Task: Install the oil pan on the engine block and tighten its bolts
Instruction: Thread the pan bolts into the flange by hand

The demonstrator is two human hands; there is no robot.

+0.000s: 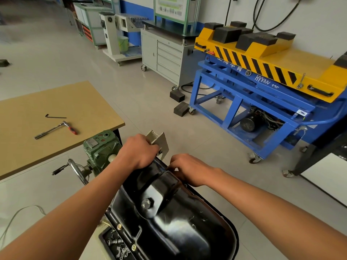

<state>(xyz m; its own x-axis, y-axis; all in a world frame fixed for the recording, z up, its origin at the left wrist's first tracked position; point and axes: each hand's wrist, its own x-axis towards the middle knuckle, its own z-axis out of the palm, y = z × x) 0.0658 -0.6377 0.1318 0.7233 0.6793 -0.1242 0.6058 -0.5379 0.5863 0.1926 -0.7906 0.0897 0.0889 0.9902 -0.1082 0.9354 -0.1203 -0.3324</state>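
Since the oil pan (169, 222) is pressed sheet steel with a glossy black coat, I judge it stiff and moderately heavy. It also looks slick under bare fingers, with a thin rim that could bite or bend if it is levered. It already sits mouth-down on the engine block, which is almost wholly hidden beneath it. Its deep sump and drain plug (147, 203) face up toward the camera. At least 2 brass-coloured bolts (119, 226) show in the near-left rim.

The left hand (139, 152) reaches to the far end, its fingers curled round the lower edge of a pale bracket (158, 142) standing just beyond the pan. The right hand (189, 169) is at the far-right rim with its fingertips drawn together in a pinch. Whether a bolt sits between them is too small to tell.

If the pan must be shifted, the safest hold is probably on the flat rim at 2 opposite sides. The rounded, shiny sump offers no purchase.

A ratchet wrench (56, 128) and a hex key (55, 116) lie well apart from the pan on the table (84, 102). A tray of loose hardware (114, 243) sits just beside the near-left rim.
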